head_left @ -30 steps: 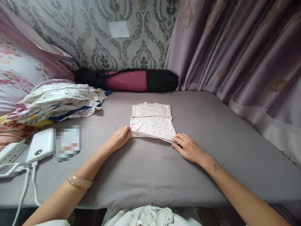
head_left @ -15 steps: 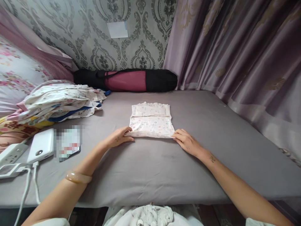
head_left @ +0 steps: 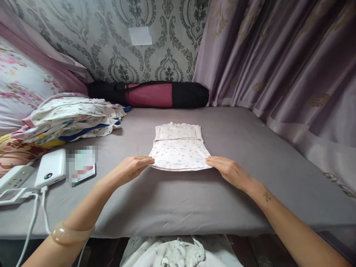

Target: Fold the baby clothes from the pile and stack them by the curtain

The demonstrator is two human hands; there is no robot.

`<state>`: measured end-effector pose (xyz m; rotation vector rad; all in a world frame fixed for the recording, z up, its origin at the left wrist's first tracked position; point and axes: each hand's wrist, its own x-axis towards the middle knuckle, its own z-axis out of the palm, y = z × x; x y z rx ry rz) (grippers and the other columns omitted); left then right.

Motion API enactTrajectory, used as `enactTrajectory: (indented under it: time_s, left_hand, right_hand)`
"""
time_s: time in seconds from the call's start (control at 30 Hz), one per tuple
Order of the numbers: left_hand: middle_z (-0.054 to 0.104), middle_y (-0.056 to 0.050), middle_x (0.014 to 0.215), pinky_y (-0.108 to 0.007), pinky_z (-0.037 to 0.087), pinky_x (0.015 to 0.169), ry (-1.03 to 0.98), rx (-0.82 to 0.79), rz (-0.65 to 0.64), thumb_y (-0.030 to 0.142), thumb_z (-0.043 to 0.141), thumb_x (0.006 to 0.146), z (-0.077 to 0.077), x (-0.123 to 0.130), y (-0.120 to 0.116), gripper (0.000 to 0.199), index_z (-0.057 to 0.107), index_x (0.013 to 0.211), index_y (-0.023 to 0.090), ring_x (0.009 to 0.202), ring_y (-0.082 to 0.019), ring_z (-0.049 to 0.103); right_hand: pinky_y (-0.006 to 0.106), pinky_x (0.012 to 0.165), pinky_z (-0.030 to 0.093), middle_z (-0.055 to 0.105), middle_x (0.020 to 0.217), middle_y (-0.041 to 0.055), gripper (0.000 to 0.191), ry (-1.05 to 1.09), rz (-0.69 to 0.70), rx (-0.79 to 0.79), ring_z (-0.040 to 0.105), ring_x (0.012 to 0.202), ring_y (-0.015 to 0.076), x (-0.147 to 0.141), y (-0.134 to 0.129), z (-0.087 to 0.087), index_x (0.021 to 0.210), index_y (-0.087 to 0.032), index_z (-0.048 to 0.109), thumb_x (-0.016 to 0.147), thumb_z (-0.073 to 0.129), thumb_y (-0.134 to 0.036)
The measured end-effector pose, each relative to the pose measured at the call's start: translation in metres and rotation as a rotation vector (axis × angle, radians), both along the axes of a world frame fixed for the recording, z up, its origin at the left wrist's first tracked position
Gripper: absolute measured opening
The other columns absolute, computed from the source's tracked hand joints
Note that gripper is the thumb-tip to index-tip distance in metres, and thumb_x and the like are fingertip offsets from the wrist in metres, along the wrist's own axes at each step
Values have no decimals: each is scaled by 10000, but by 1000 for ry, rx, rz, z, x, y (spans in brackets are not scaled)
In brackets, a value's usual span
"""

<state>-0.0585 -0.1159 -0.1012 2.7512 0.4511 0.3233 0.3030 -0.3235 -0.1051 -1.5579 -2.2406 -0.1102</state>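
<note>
A small pale pink garment (head_left: 180, 152) with a scattered print lies on the grey sheet in front of me. Its far part is folded over in a flat band with a ruffled edge, and its near edge flares wider and bows toward me. My left hand (head_left: 136, 165) pinches the near left corner, fingers pressed together. At the near right corner, my right hand (head_left: 226, 167) grips the cloth the same way. The near edge seems slightly raised, with a shadow beneath it.
A heap of printed clothes (head_left: 78, 116) lies left. Closer on that side are a white power bank (head_left: 51, 167) with a cable, a power strip (head_left: 15, 178) and a blurred phone-like object (head_left: 85, 167). A black and red rolled bag (head_left: 148, 95) lies along the wall; curtains (head_left: 264, 55) hang right.
The garment's near edge, previously rolled under in a narrow strip, is now spread out, wider and nearer to me. Both hands have shifted slightly outward with its corners.
</note>
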Motion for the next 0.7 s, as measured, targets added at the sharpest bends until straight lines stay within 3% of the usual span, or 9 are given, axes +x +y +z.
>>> enactTrajectory:
  time_s: [0.13,0.27,0.43,0.57,0.7]
  left_hand:
    - [706,-44,1159,-293,525,876,44,-129,0,303,355,978,4,-10,-17,360,652,1179,269,1040,-197,675]
    - [739,-25,933,-233,513,695,87,-278,123,359,419,941,4,-4,-14,328,679,1106,246,754,-161,680]
    - [676,-29,755,-237,477,624,-195,-477,390,464,530,833,0,27,17,351,666,957,165,673,-156,605]
    - [619,-9,691,-243,466,590,-392,-616,574,465,601,732,-8,59,46,328,618,832,153,650,-152,573]
    - [549,12,622,-237,405,547,-413,-528,727,382,531,743,-17,91,70,216,564,724,169,605,-142,516]
  right_hand:
    - [344,980,531,693,1192,47,439,38,20,-106,642,1120,180,-10,-20,7,1185,-218,671,916,385,-23]
    - [306,941,525,696,1179,32,407,156,1,-242,647,1094,171,-10,-17,12,1169,-235,665,927,384,-68]
    - [269,823,512,726,1042,25,296,373,-252,-239,673,928,169,0,24,21,1073,-233,689,925,435,-195]
    - [247,705,488,735,880,26,255,465,-498,-162,655,755,160,13,71,16,1036,-191,694,871,510,-253]
    - [243,723,473,736,898,62,239,525,-640,-122,657,797,167,25,117,2,1002,-152,695,857,524,-232]
